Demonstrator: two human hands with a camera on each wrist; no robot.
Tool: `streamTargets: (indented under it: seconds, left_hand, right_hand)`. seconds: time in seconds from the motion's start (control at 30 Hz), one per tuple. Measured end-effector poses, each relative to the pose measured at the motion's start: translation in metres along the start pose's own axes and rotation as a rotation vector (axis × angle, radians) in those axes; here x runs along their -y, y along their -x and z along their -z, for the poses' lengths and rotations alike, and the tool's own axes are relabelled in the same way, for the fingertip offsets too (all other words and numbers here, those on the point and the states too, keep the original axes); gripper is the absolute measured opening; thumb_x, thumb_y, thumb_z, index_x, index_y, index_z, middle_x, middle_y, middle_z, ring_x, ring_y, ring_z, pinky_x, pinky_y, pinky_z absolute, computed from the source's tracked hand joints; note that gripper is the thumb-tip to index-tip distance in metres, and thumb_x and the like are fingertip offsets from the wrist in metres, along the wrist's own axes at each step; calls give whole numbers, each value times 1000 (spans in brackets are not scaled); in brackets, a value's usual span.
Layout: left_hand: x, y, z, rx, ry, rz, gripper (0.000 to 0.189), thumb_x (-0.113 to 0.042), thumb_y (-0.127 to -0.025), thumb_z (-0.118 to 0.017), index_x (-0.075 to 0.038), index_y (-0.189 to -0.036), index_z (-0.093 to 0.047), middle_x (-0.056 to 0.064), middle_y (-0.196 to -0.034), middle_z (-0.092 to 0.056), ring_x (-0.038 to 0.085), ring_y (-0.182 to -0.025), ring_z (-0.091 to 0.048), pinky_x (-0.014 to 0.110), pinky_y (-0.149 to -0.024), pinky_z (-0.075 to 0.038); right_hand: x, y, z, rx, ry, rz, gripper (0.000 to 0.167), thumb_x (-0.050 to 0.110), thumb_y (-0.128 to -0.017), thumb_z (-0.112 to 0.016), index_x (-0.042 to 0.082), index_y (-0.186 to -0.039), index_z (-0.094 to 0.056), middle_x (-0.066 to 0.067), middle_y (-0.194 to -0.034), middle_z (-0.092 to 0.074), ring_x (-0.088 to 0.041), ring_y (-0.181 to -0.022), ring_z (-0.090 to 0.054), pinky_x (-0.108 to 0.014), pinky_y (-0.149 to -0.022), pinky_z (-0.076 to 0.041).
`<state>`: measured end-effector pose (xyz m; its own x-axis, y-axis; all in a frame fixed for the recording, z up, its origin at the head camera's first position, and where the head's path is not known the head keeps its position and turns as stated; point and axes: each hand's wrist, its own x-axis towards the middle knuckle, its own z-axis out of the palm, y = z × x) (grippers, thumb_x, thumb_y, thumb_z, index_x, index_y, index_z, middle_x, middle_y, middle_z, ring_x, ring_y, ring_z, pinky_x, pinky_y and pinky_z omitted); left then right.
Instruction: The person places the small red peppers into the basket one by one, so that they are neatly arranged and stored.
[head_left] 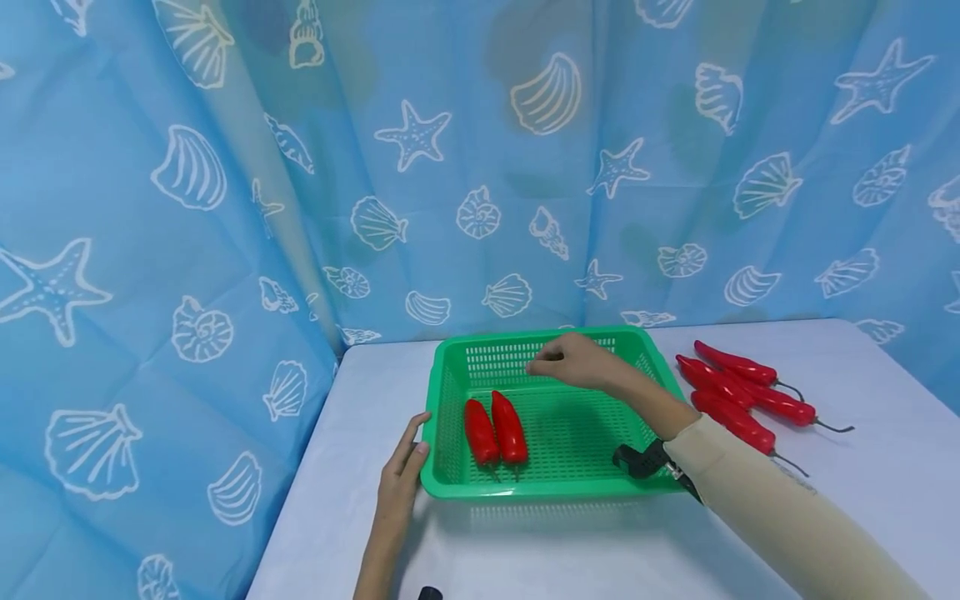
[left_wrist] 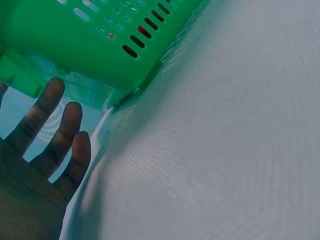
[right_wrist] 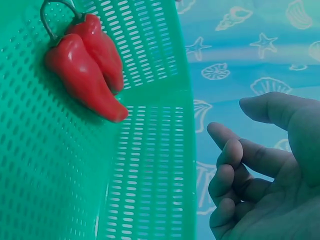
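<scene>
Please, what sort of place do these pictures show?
Perhaps an indoor spot set up for filming: a blue seashell-printed curtain hangs behind a white table, where red peppers lie in and beside a green basket.

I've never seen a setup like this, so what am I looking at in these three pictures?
No robot here: a person works with two bare hands. The widest picture comes from a head-worn camera looking forward and down; the other two come from cameras on the left and right wrists. On the white surface sits a green basket with two red peppers side by side inside. More red peppers lie to its right. The left hand touches the basket's left rim; the right hand is above the basket, holding nothing. Behind hangs a blue seashell-patterned cloth.
</scene>
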<state>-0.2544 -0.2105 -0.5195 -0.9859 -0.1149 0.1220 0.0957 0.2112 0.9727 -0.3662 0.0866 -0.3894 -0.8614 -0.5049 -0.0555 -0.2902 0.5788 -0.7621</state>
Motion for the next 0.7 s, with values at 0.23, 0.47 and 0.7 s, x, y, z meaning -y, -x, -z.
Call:
streamTargets:
  seconds: [0.23, 0.47, 0.7]
  left_hand:
    - [0, 1, -1, -1, -21, 9, 42, -49, -104, -49, -41, -145, -51, 7, -98, -64, 20, -85, -62, 41, -90, -42]
    - [-1, 3, -2, -3, -9, 16, 40, -51, -103, -48, -46, -143, -51, 10, -96, -64, 24, -95, -62, 44, -96, -38]
    - [-1, 3, -2, 11, -3, 11, 43, -52, -103, -48, -43, -145, -49, -4, -156, -38, 23, -145, -31, 57, -112, -27]
  right_hand:
    - [-1, 24, 10, -51, 8, 6, 25, 30, -100, -63, 10, -110, -76, -6, -109, -68, -19, -85, -56, -37, -72, -46]
    - [0, 49, 27, -115, 37, -3, 30, 32, -99, -65, 7, -114, -74, -5, -110, -67, -24, -101, -59, -38, -78, -51]
    - [-11, 74, 45, -176, 107, -15, 26, 31, -99, -64, 11, -113, -74, -2, -106, -66, -23, -100, -57, -39, -79, -50]
